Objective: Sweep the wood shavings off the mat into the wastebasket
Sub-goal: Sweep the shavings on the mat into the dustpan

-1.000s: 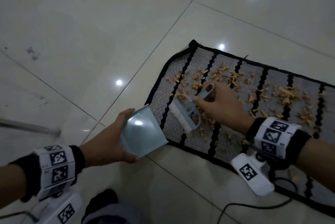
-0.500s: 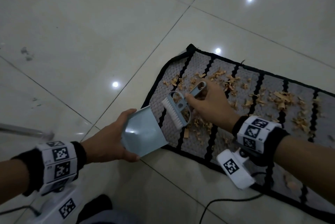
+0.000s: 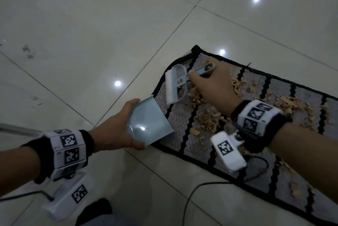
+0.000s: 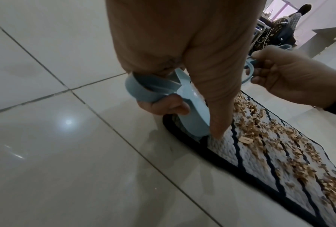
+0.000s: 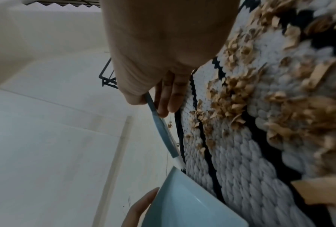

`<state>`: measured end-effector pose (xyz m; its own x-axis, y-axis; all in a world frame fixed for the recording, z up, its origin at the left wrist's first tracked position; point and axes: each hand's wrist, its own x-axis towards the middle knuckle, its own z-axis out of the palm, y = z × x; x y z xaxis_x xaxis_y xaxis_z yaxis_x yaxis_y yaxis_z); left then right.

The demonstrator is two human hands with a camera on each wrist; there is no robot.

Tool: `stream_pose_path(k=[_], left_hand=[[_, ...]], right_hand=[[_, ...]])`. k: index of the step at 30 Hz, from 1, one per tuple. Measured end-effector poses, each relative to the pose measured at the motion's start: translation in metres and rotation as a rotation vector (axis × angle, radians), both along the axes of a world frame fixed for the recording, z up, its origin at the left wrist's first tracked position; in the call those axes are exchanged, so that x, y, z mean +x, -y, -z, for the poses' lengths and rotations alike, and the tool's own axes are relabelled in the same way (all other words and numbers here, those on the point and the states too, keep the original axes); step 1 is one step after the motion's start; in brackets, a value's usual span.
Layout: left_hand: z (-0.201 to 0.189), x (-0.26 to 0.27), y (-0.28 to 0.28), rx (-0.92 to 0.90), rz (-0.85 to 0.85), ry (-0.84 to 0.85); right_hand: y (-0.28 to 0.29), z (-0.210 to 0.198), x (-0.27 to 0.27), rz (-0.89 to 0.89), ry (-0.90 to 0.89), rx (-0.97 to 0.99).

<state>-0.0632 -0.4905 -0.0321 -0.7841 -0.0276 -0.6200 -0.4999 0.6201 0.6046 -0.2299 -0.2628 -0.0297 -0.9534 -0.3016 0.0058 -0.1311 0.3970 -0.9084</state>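
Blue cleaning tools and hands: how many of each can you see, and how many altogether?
Dustpan: 1
Brush: 1
Left hand and right hand: 2
Total: 4

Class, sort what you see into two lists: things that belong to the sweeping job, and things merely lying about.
Belongs to the job:
hand brush
dustpan
wood shavings
mat
left hand
right hand

Lying about:
black cable
metal rod
black wire rack
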Motion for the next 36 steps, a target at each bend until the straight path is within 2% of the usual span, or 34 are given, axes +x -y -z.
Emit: stream_pose_path(k=[4, 10, 14, 19, 23, 26, 31, 36], left_hand=[[0.001, -0.01, 0.003, -0.006, -0.005, -0.01], [0.005, -0.021, 0.0, -0.01, 0.031, -0.01], [0.007, -0.021, 0.0, -0.029, 0.04, 0.003], [0.008, -0.02, -0.003, -0.044, 0.044, 0.015], [0.006, -0.022, -0.004, -0.065, 0.045, 0.016], [0.007, -0.024, -0.003, -0.073, 0.049, 0.025], [0.005, -0.033, 0.003, -0.056, 0.058, 0.039], [0.004, -0.039, 0.008, -0.018, 0.041, 0.065]], right_hand=[[0.009, 0.016, 0.0, 0.001, 0.094, 0.011], [-0.053, 0.022, 0.015, 0.141, 0.213, 0.011], [-0.077, 0.011, 0.021, 0.196, 0.079, -0.009], [-0.039, -0.002, 0.011, 0.149, 0.033, -0.042], [0.004, 0.008, 0.002, 0.074, 0.081, -0.076], [0.008, 0.018, -0.002, 0.075, 0.101, -0.065], [-0.034, 0.028, 0.011, 0.155, 0.136, 0.009], [-0.072, 0.022, 0.021, 0.209, 0.115, -0.015]])
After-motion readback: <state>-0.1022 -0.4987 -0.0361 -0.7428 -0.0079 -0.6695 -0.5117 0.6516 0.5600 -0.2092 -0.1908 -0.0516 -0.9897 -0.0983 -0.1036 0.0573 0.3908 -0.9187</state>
